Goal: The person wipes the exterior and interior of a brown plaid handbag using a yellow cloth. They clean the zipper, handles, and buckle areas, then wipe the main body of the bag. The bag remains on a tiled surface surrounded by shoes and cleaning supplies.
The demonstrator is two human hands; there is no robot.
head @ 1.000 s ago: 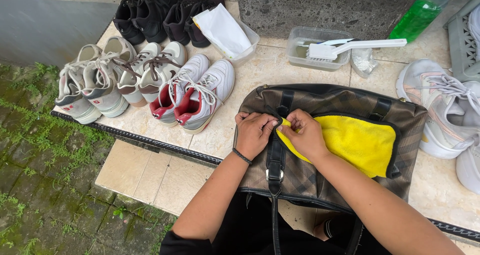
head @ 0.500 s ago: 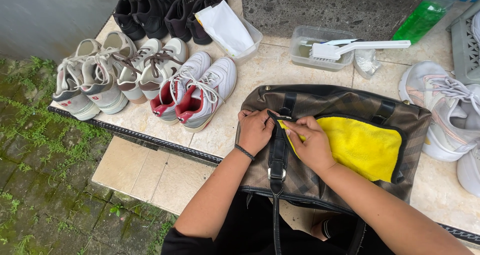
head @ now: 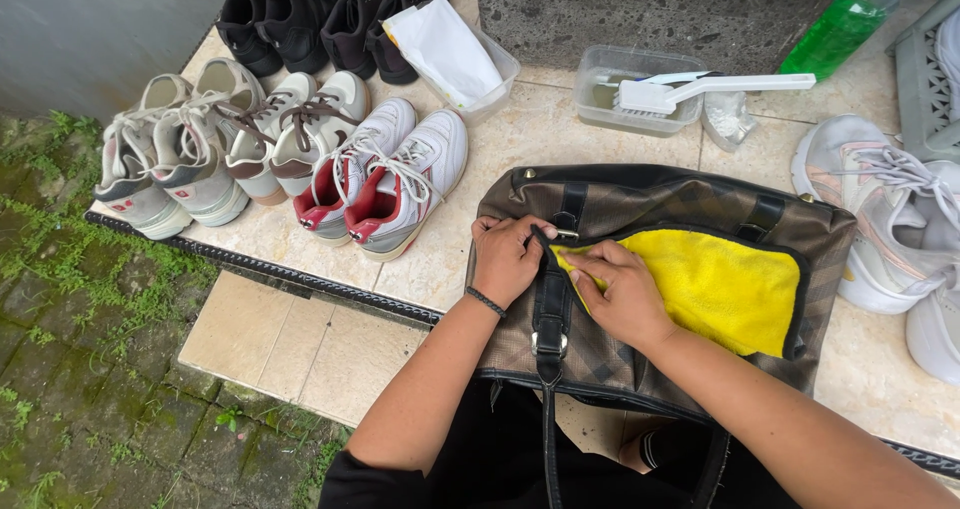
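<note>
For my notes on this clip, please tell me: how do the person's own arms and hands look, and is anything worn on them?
Both forearms are bare, with no sleeves and no gloves. The left hand has a thin dark bracelet around its wrist. The right hand shows no ring, watch or band.

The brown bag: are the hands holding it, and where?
Yes. The left hand grips the brown bag by its black strap near the top edge. The right hand presses a yellow cloth against the bag.
</note>
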